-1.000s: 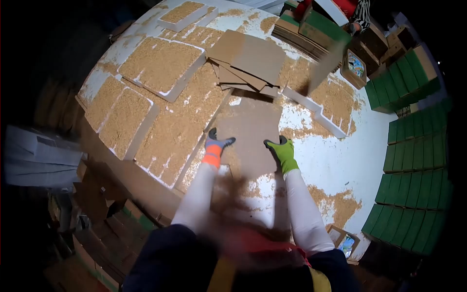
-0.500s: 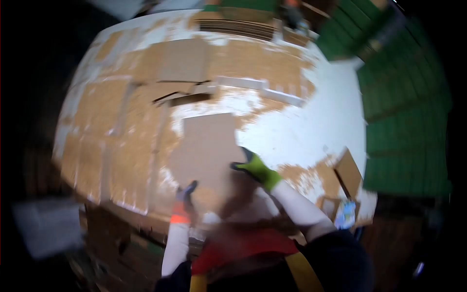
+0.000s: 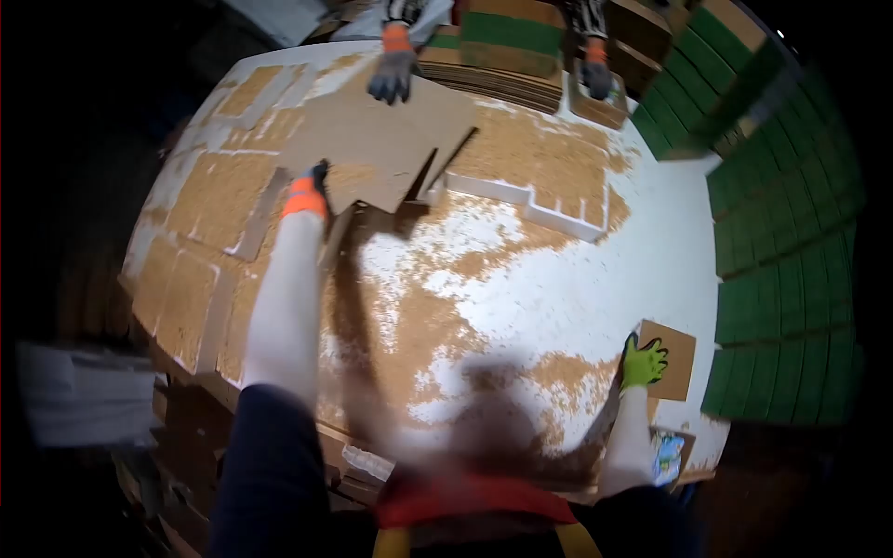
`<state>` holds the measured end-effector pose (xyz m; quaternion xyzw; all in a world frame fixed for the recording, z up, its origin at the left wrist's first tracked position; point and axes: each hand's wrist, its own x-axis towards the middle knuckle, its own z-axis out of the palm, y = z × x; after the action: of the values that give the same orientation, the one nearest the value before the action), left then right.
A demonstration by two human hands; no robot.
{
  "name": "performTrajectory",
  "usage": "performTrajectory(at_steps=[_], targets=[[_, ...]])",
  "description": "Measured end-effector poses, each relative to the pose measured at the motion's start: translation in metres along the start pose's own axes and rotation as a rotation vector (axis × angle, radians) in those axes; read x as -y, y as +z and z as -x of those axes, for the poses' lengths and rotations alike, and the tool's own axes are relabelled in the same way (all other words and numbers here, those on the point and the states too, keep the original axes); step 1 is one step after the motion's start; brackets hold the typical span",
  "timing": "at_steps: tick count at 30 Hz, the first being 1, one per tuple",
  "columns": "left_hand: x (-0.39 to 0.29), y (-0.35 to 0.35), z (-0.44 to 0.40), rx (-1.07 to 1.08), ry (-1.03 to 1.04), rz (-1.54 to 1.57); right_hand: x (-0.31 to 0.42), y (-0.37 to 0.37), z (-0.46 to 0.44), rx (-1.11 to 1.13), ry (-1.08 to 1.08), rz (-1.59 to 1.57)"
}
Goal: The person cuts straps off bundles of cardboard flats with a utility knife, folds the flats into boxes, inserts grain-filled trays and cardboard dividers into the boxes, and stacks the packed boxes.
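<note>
My left hand, in a dark glove with an orange cuff, grips the near-left edge of a flat cardboard sheet. This sheet lies tilted over other cardboard pieces and sawdust-like filling. To the right, my right hand wears a green glove. Its fingers are spread over the left part of a small brown cardboard panel. A co-worker's gloved hand rests on the far side of the big sheet. The co-worker's other hand is at a small open box.
Brown granules lie across the white table. White low-walled frames hold more granules. Stacked flat cardboard and a green-banded box stand at the back. Green stacks line the right side. A blue-white packet sits near the right corner.
The cardboard sheet that was before me between both hands is now farther left, with my left hand on it. My right hand has left it for the small panel. The co-worker's hand has come onto a sheet.
</note>
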<state>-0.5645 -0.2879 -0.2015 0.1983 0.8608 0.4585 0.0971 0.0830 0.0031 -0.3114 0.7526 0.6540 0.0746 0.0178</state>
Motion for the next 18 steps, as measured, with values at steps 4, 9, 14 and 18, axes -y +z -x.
performTrajectory(at_steps=[4, 9, 14, 18], targets=[[-0.003, 0.018, -0.006, -0.165, -0.175, -0.028, 0.084, -0.029, 0.138, -0.137, -0.844, -0.397], [0.007, 0.003, 0.008, -0.261, -0.217, 0.066, 0.168, -0.107, 0.21, 0.141, -1.492, -0.545], [0.018, -0.038, 0.153, -0.458, -0.086, 0.69, 0.238, -0.213, 0.227, -0.254, -1.685, -1.17], [0.066, -0.058, 0.404, -0.835, -0.075, 0.298, 0.31, -0.261, 0.252, -0.351, -1.929, -1.599]])
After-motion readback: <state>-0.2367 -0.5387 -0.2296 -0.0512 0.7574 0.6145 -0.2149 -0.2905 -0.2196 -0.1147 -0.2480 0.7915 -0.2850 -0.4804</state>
